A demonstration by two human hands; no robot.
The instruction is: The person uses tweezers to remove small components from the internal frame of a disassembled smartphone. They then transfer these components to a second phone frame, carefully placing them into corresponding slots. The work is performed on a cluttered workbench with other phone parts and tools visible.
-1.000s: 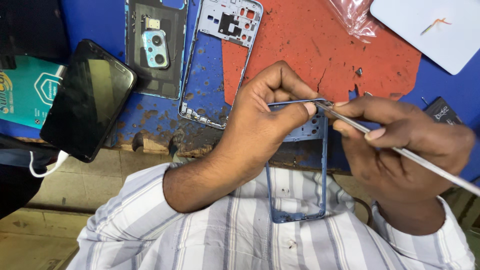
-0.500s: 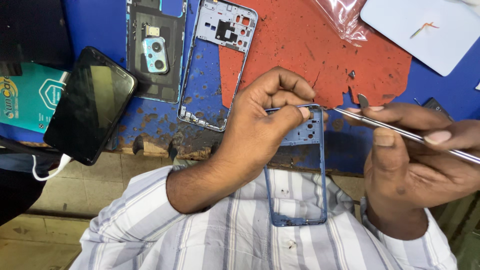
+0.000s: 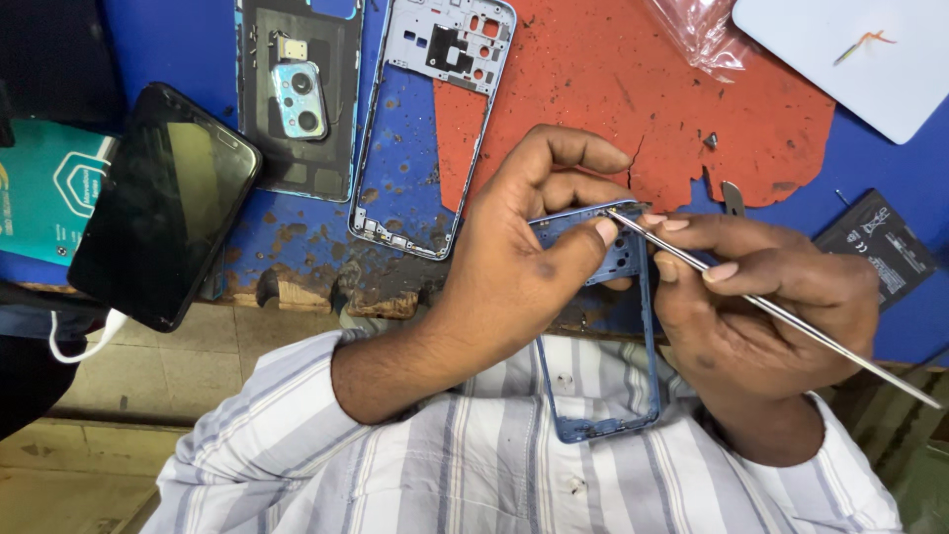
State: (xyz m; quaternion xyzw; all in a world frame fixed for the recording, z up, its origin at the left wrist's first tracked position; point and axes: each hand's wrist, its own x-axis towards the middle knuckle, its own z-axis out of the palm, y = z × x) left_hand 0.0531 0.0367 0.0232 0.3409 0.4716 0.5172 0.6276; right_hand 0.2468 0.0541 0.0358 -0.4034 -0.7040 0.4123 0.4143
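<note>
Head view: hollow blue phone frame (image 3: 633,326)

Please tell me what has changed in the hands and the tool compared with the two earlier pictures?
The right hand drew the thin metal tool back a little half a second ago; now its tip is again at the top corner of the blue phone frame. The left hand keeps pinching that frame's upper end. The parts on the blue mat lie unchanged.
</note>
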